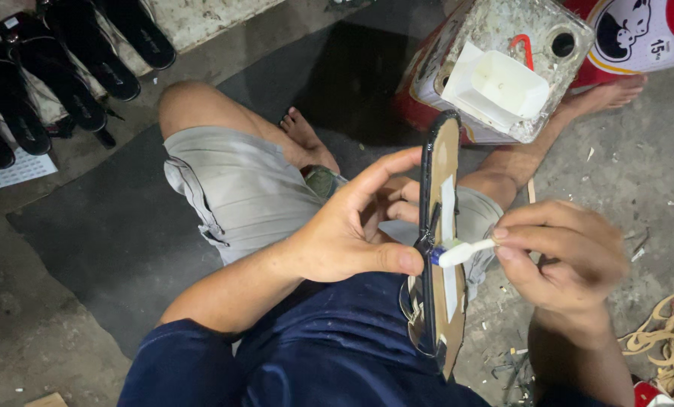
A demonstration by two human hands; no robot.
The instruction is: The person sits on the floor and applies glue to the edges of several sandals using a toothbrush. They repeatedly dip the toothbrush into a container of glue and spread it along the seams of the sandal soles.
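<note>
Gritty concrete floor, black sandals lined along its edge. Over the lap, a sandal sole stands on edge, long axis running away from the body. The left hand clamps it between thumb and fingers; the right hand pinches a white brush, its tip touching the sole's brown face.

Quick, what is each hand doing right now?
Left hand: closed around the edge of a sandal sole, holding it upright.
Right hand: pinching a small white brush against the sole.
</note>
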